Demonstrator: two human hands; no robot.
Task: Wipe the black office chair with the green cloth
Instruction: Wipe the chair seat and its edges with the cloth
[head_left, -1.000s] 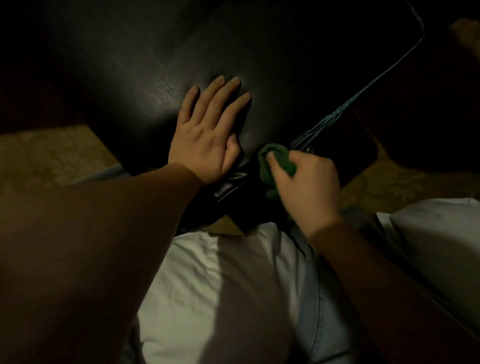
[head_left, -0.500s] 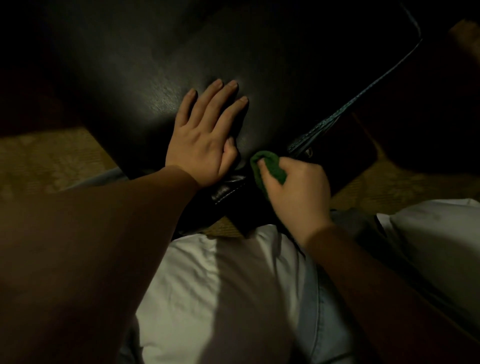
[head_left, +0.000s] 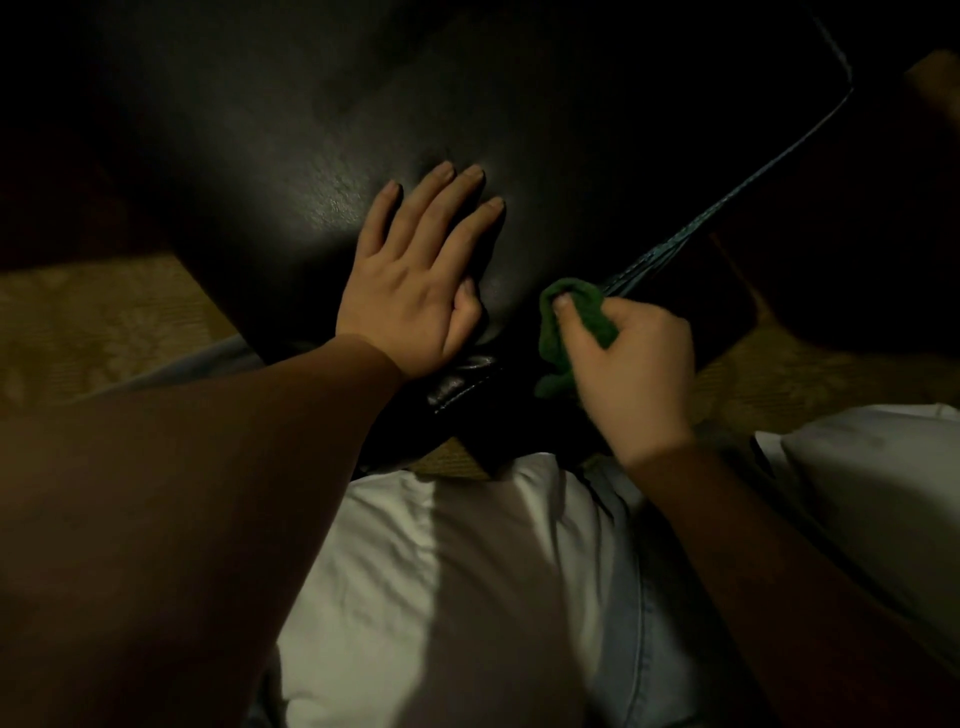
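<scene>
the room is dim, and the black office chair (head_left: 395, 135) fills the upper half of the view, its dark leathery seat catching a faint sheen. the left hand (head_left: 415, 280) lies flat on the seat with its fingers spread and pointing away, palm pressed down, gripping nothing. just to its right, the right hand (head_left: 628, 364) has its grip closed around the green cloth (head_left: 566, 322), bunched into a wad; the thumb presses on top of it and part of the cloth hangs down below the fingers. the cloth sits against the near corner of the seat, where a stitched seam (head_left: 727, 208) runs off diagonally toward the upper right. the two hands are near each other but apart. below them a white shirt (head_left: 467, 571) and pale blue trousers (head_left: 639, 649) show, and tan patterned carpet (head_left: 88, 322) lies on both sides of the chair.
</scene>
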